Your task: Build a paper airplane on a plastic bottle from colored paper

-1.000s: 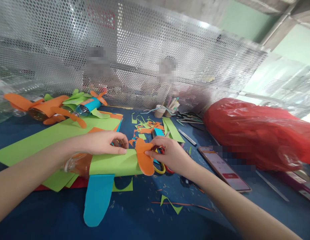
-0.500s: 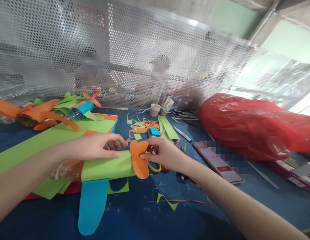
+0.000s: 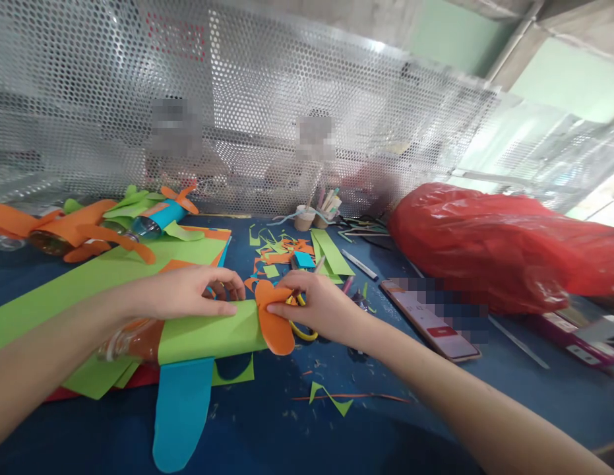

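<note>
A plastic bottle lies on its side, wrapped in green paper. From its near side a rounded blue paper wing sticks out over the table. My left hand grips the wrapped bottle from above, thumb on the green paper and fingers curled behind it. At the bottle's right end, an orange paper piece with rounded lobes is pinched between the thumb and fingers of my right hand. Whether this piece is stuck to the bottle I cannot tell. Yellow-handled scissors lie partly hidden behind my right hand.
Paper-covered bottle planes stand at the back left, beside green sheets. Paper scraps, cups of pens, a phone and a red plastic bag lie beyond and to the right. Behind is a perforated metal screen.
My right hand has shifted slightly left, and the orange piece's upper part now bends over more under its fingers. My left hand keeps its grip on the bottle.
</note>
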Tool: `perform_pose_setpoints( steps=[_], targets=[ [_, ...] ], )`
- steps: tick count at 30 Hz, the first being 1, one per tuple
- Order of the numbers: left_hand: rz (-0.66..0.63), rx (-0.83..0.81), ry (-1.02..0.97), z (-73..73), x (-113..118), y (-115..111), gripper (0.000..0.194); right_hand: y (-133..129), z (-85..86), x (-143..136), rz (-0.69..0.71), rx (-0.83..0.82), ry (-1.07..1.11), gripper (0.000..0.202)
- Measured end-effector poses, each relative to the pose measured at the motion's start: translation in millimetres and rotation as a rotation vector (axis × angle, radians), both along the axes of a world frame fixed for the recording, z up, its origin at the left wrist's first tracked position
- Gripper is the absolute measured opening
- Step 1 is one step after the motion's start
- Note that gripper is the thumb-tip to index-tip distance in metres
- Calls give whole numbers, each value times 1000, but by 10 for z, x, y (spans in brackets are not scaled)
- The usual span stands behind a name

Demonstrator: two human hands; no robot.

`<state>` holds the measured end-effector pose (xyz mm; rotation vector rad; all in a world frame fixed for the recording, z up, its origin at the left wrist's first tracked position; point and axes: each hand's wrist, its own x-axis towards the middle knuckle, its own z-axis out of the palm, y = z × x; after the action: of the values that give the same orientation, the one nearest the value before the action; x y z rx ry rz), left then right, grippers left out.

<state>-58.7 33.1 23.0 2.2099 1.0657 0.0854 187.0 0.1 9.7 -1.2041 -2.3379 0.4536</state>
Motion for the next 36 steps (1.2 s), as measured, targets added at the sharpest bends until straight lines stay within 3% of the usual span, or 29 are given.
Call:
perform_pose_setpoints(
  steps=[9, 15, 20, 26, 36],
  targets=[
    [-10, -16, -5, 17, 8, -27, 35, -72, 12, -71, -3, -12, -67, 7],
    [-37, -16, -8, 14, -2, -18, 34, -52, 197, 67, 39, -224, 124, 16],
    [-43, -37, -20, 19, -3, -16, 33, -89, 312, 239, 64, -197, 94, 23],
    [-49, -49, -26, 20, -10, -24, 30, -205, 198, 211, -21, -155, -8, 20],
    [-81, -83, -59, 78, 40, -112, 22, -364, 35, 24, 53, -12, 78, 16]
  ],
)
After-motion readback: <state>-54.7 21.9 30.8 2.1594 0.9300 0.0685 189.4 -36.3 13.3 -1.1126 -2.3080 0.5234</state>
